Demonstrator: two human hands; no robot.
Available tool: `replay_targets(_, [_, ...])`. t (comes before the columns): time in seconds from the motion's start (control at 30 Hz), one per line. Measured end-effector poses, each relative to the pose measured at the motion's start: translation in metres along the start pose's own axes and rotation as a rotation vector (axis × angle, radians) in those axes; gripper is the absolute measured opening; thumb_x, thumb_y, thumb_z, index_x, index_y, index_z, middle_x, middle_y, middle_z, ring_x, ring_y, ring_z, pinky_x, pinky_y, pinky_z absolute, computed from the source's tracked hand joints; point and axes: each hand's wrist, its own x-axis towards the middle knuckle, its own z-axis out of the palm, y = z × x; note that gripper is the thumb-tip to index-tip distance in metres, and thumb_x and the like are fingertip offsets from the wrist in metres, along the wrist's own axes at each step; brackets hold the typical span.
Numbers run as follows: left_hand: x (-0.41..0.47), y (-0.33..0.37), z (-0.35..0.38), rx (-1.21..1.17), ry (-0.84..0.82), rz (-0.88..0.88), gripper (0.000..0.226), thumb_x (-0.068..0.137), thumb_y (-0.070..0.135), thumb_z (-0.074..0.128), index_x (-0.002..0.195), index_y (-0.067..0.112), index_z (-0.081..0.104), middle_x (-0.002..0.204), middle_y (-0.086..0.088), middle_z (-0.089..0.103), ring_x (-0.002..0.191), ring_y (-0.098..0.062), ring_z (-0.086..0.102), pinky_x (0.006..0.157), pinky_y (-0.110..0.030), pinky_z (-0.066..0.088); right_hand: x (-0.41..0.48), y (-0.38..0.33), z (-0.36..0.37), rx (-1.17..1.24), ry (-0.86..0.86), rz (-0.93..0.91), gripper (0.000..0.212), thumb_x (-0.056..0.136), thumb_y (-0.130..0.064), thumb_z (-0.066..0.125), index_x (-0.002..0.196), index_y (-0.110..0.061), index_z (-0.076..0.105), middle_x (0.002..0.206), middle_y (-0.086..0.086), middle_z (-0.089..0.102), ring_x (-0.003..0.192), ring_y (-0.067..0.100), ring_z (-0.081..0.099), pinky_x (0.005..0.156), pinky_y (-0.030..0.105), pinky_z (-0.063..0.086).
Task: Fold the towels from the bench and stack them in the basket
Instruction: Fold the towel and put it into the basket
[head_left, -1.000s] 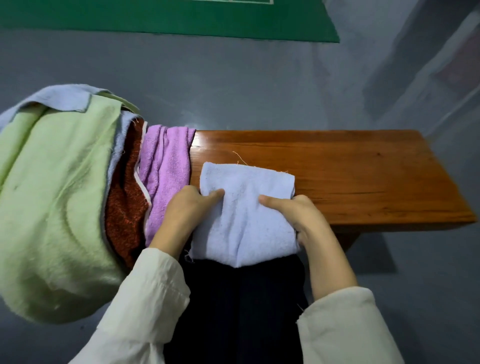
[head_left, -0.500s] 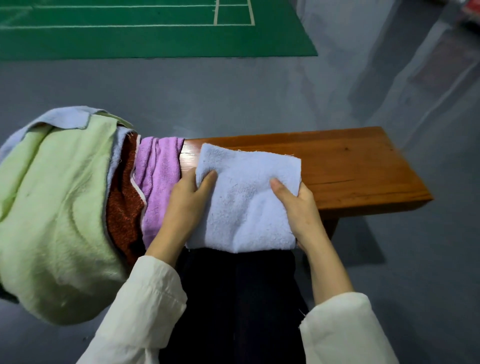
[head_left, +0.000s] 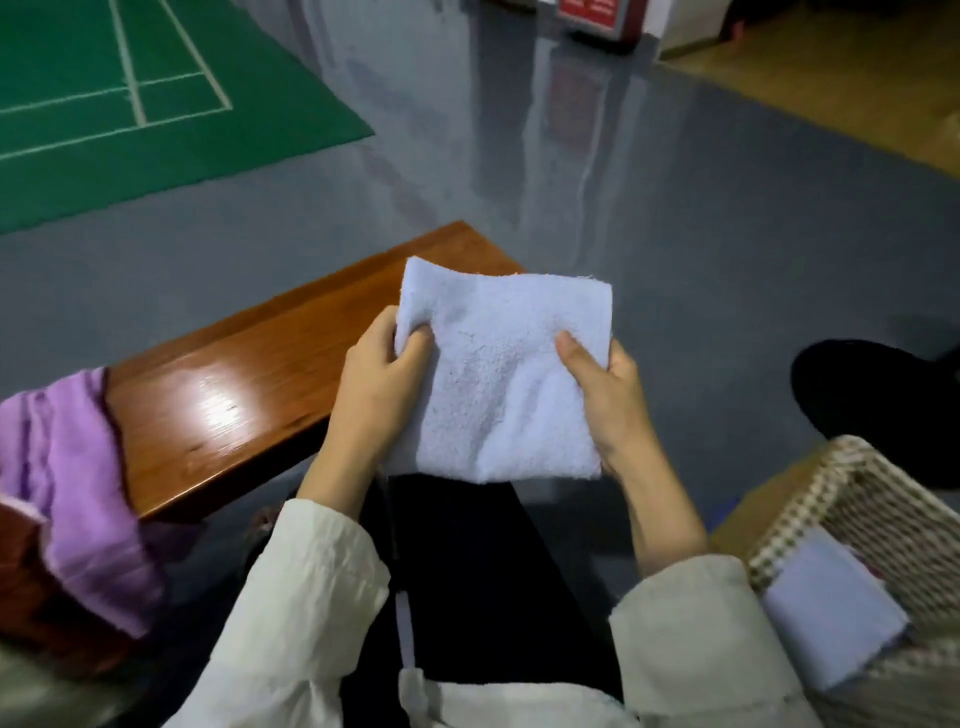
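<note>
I'm holding the folded pale-blue towel (head_left: 498, 374) in the air over my lap, just off the end of the table (head_left: 249, 374). My left hand (head_left: 382, 387) is curled round its left edge and my right hand (head_left: 605, 400) grips the right edge, thumb on top. To land it well I'd keep both grips firm so the layers don't slide apart, then carry it level to the basket (head_left: 893, 519) on my right and lay it square on the folded towel (head_left: 831, 613) in there.

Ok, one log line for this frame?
left hand: grips towel | right hand: grips towel | towel: folded, held up near bench | basket: another towel inside
</note>
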Motion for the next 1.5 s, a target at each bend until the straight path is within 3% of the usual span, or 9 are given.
replay_targets(0.13, [-0.004, 0.037, 0.060, 0.014, -0.225, 0.139, 0.022, 0.095, 0.022, 0.050, 0.084, 0.004, 0.045, 0.071, 0.004, 0.045, 0.063, -0.006, 0.038, 0.055, -0.019, 0.031, -0.018, -0.014, -0.075, 0.023, 0.181, -0.041, 0.010, 0.094, -0.021, 0.058, 0.103, -0.023, 0.061, 0.104, -0.002, 0.070, 0.099, 0.019, 0.067, 0.090, 0.039, 0.054])
replay_targets(0.33, [-0.025, 0.075, 0.158, -0.029, -0.493, 0.208, 0.022, 0.096, 0.032, 0.051, 0.093, 0.011, 0.053, 0.086, -0.004, 0.061, 0.070, -0.005, 0.051, 0.064, -0.026, 0.041, -0.063, -0.018, -0.174, 0.046, 0.434, -0.079, 0.027, 0.096, -0.021, 0.055, 0.121, -0.010, 0.058, 0.113, 0.007, 0.069, 0.102, 0.022, 0.067, 0.086, 0.039, 0.055])
replay_targets(0.47, [-0.059, 0.096, 0.220, -0.064, -0.642, 0.236, 0.026, 0.094, 0.032, 0.054, 0.090, 0.007, 0.050, 0.080, -0.008, 0.059, 0.064, -0.007, 0.047, 0.055, -0.019, 0.037, -0.102, -0.015, -0.235, -0.019, 0.647, -0.085, 0.019, 0.097, -0.020, 0.053, 0.113, -0.012, 0.061, 0.101, -0.005, 0.068, 0.087, 0.006, 0.067, 0.072, 0.016, 0.052])
replay_targets(0.6, [-0.083, 0.098, 0.274, 0.085, -0.789, 0.291, 0.031, 0.090, 0.046, 0.054, 0.074, 0.023, 0.042, 0.065, 0.005, 0.055, 0.062, -0.012, 0.051, 0.060, -0.034, 0.041, -0.134, 0.002, -0.283, -0.056, 0.848, -0.047, 0.011, 0.095, -0.029, 0.056, 0.105, -0.028, 0.061, 0.097, -0.021, 0.063, 0.086, -0.008, 0.058, 0.067, 0.005, 0.047])
replay_targets(0.73, [-0.106, 0.098, 0.318, 0.166, -0.914, 0.309, 0.033, 0.087, 0.056, 0.049, 0.077, 0.025, 0.043, 0.067, 0.003, 0.057, 0.067, -0.021, 0.057, 0.063, -0.042, 0.046, -0.151, 0.023, -0.319, -0.046, 0.960, 0.019, 0.024, 0.092, -0.041, 0.056, 0.114, -0.032, 0.055, 0.106, -0.021, 0.060, 0.099, 0.000, 0.057, 0.083, 0.015, 0.048])
replay_targets(0.87, [-0.127, 0.094, 0.358, 0.145, -0.945, 0.273, 0.026, 0.093, 0.046, 0.053, 0.078, 0.026, 0.046, 0.067, 0.002, 0.060, 0.062, -0.014, 0.056, 0.056, -0.035, 0.041, -0.155, 0.043, -0.346, -0.032, 1.003, 0.094, 0.048, 0.093, -0.045, 0.054, 0.135, -0.024, 0.049, 0.128, -0.004, 0.059, 0.115, 0.016, 0.057, 0.099, 0.038, 0.048])
replay_targets(1.13, [-0.140, 0.076, 0.421, 0.230, -0.931, 0.244, 0.020, 0.092, 0.046, 0.055, 0.091, 0.026, 0.054, 0.067, -0.004, 0.062, 0.060, -0.018, 0.058, 0.052, -0.030, 0.042, -0.140, 0.075, -0.392, -0.066, 1.018, 0.178, 0.058, 0.088, -0.057, 0.052, 0.140, -0.036, 0.039, 0.140, -0.010, 0.048, 0.125, 0.013, 0.048, 0.108, 0.044, 0.040])
replay_targets(1.3, [-0.141, 0.063, 0.453, 0.300, -0.943, 0.216, 0.034, 0.091, 0.050, 0.053, 0.106, 0.019, 0.056, 0.081, -0.004, 0.067, 0.072, -0.021, 0.063, 0.069, -0.044, 0.053, -0.130, 0.090, -0.416, -0.109, 1.013, 0.186, 0.056, 0.093, -0.050, 0.049, 0.144, -0.033, 0.034, 0.136, -0.019, 0.039, 0.124, 0.002, 0.038, 0.105, 0.025, 0.030])
replay_targets(1.5, [-0.143, 0.057, 0.482, 0.325, -0.929, 0.228, 0.029, 0.093, 0.046, 0.052, 0.094, 0.018, 0.051, 0.072, -0.002, 0.062, 0.068, -0.021, 0.059, 0.056, -0.034, 0.044, -0.116, 0.111, -0.437, -0.108, 1.022, 0.216, 0.048, 0.091, -0.053, 0.052, 0.136, -0.036, 0.043, 0.131, -0.016, 0.052, 0.122, 0.007, 0.049, 0.108, 0.040, 0.040])
